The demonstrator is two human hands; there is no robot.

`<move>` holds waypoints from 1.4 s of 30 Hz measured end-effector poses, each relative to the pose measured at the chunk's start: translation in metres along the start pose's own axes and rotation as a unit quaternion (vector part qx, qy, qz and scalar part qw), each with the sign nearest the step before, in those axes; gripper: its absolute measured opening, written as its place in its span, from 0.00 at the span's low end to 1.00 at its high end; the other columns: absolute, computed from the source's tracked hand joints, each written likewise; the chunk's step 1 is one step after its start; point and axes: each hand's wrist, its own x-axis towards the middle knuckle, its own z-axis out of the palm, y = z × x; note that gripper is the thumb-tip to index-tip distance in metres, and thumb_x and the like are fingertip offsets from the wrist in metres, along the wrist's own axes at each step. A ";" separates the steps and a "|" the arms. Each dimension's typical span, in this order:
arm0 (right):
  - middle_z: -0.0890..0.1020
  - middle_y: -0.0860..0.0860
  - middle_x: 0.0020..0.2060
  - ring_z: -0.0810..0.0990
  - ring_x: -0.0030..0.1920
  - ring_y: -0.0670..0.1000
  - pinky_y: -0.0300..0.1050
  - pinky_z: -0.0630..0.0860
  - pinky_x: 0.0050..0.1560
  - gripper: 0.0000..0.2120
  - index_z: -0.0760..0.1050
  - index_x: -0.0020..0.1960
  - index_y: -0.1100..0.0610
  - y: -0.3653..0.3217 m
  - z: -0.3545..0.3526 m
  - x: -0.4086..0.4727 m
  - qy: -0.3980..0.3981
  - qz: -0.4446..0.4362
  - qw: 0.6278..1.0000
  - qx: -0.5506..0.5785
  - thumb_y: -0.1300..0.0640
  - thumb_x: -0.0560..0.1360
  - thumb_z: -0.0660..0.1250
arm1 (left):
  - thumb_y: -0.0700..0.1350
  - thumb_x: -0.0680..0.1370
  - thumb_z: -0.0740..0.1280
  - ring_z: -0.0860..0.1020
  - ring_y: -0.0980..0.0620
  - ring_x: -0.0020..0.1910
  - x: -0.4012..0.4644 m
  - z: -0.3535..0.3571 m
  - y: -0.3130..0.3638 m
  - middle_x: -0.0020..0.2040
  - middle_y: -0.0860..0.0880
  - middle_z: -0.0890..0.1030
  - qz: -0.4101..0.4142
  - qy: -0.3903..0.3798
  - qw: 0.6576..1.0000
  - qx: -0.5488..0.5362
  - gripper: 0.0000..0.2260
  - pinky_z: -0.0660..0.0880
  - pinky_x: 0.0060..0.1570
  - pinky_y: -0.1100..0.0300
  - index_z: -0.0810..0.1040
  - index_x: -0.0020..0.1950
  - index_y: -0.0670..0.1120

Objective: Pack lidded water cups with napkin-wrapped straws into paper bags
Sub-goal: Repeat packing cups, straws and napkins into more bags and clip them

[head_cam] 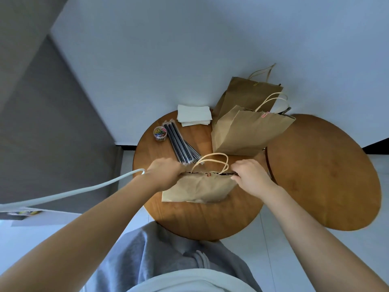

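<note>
While the left hand (166,172) and right hand (250,178) gripped opposite ends of the paper bag (200,188) mouth, fingers clamped on it, straws (181,144) lay on the surface (200,220).

Dim, bluish, soft daylight; sharp centre, strong wide-angle distortion stretching the edges.

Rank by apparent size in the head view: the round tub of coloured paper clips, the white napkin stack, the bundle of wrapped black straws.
Largest to smallest:
1. Bundle of wrapped black straws
2. White napkin stack, close behind and farther from the camera, so unsure
3. Round tub of coloured paper clips, clearly smallest
</note>
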 end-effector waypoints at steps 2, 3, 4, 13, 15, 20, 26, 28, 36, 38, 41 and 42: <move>0.78 0.53 0.49 0.76 0.52 0.54 0.47 0.72 0.50 0.09 0.75 0.51 0.59 0.015 -0.001 -0.006 -0.009 0.019 0.999 0.039 0.54 0.79 0.61 | 0.46 0.82 0.56 0.78 0.47 0.46 0.008 -0.006 0.010 0.48 0.49 0.81 0.011 -0.001 1.000 0.017 0.11 0.74 0.40 0.55 0.77 0.58 0.51; 0.78 0.53 0.48 0.76 0.51 0.54 0.47 0.73 0.49 0.09 0.75 0.51 0.59 0.024 -0.002 -0.009 -0.004 0.027 0.998 0.053 0.54 0.79 0.61 | 0.45 0.82 0.56 0.78 0.47 0.47 0.013 -0.010 0.017 0.48 0.48 0.81 0.013 -0.005 1.000 0.022 0.11 0.72 0.40 0.55 0.77 0.58 0.51; 0.78 0.53 0.48 0.76 0.51 0.54 0.48 0.73 0.48 0.09 0.76 0.51 0.60 0.033 -0.002 -0.012 0.003 0.032 0.998 0.063 0.55 0.78 0.62 | 0.46 0.82 0.56 0.78 0.47 0.48 0.018 -0.014 0.025 0.49 0.48 0.81 0.012 -0.007 1.000 0.024 0.11 0.71 0.39 0.56 0.77 0.58 0.51; 0.78 0.54 0.47 0.77 0.47 0.57 0.47 0.71 0.42 0.07 0.77 0.50 0.61 0.153 -0.016 -0.016 0.080 0.052 0.991 0.088 0.58 0.77 0.64 | 0.44 0.82 0.56 0.76 0.45 0.46 0.107 -0.045 0.104 0.48 0.46 0.79 -0.024 0.014 1.000 0.000 0.11 0.66 0.38 0.57 0.77 0.56 0.47; 0.79 0.54 0.49 0.78 0.49 0.57 0.50 0.74 0.46 0.08 0.77 0.52 0.60 0.175 -0.017 -0.007 0.082 0.050 0.992 0.086 0.57 0.77 0.64 | 0.44 0.81 0.57 0.76 0.44 0.46 0.126 -0.048 0.114 0.46 0.45 0.79 -0.035 0.015 0.999 -0.001 0.10 0.66 0.38 0.57 0.77 0.55 0.45; 0.79 0.53 0.48 0.78 0.48 0.56 0.46 0.73 0.43 0.07 0.77 0.51 0.59 0.209 -0.015 0.017 0.082 0.042 0.993 0.073 0.57 0.78 0.63 | 0.41 0.81 0.57 0.76 0.44 0.45 0.166 -0.046 0.128 0.46 0.45 0.78 -0.081 0.019 0.996 0.023 0.10 0.66 0.37 0.57 0.77 0.55 0.45; 0.78 0.53 0.48 0.78 0.49 0.55 0.43 0.70 0.42 0.07 0.76 0.53 0.59 0.214 -0.005 0.037 0.090 0.037 0.992 0.085 0.58 0.79 0.61 | 0.40 0.80 0.56 0.77 0.43 0.48 0.189 -0.038 0.124 0.50 0.45 0.80 -0.131 0.013 0.991 0.034 0.12 0.67 0.38 0.56 0.77 0.57 0.47; 0.78 0.53 0.48 0.78 0.49 0.54 0.42 0.70 0.41 0.08 0.76 0.53 0.59 0.214 0.003 0.037 0.084 0.028 0.992 0.085 0.58 0.79 0.61 | 0.40 0.81 0.56 0.78 0.44 0.48 0.189 -0.031 0.126 0.49 0.45 0.80 -0.136 0.008 0.990 0.038 0.12 0.67 0.38 0.56 0.77 0.58 0.48; 0.80 0.56 0.49 0.78 0.50 0.56 0.46 0.76 0.47 0.10 0.78 0.56 0.62 0.212 0.012 0.028 0.156 0.000 0.984 0.083 0.61 0.75 0.66 | 0.42 0.80 0.58 0.78 0.44 0.48 0.186 -0.028 0.130 0.50 0.46 0.80 -0.173 0.031 0.984 -0.002 0.10 0.68 0.38 0.56 0.77 0.56 0.46; 0.81 0.59 0.45 0.80 0.45 0.58 0.48 0.78 0.43 0.09 0.79 0.50 0.65 0.207 0.014 0.019 0.242 -0.030 0.964 0.106 0.66 0.70 0.71 | 0.42 0.79 0.59 0.76 0.45 0.50 0.177 -0.032 0.136 0.52 0.46 0.79 -0.176 0.052 0.983 -0.019 0.09 0.69 0.39 0.56 0.76 0.56 0.45; 0.79 0.60 0.39 0.79 0.38 0.57 0.45 0.78 0.37 0.03 0.79 0.42 0.66 0.191 0.011 0.000 0.355 -0.057 0.924 0.132 0.68 0.68 0.68 | 0.43 0.78 0.62 0.70 0.46 0.62 0.155 -0.037 0.144 0.63 0.46 0.73 -0.159 0.098 0.982 -0.036 0.16 0.71 0.53 0.54 0.71 0.66 0.45; 0.79 0.60 0.38 0.78 0.37 0.57 0.45 0.78 0.35 0.03 0.78 0.41 0.66 0.184 0.010 -0.007 0.368 -0.067 0.918 0.131 0.67 0.69 0.66 | 0.43 0.78 0.62 0.68 0.46 0.65 0.146 -0.039 0.146 0.66 0.46 0.70 -0.155 0.112 0.981 -0.038 0.18 0.69 0.58 0.54 0.69 0.68 0.45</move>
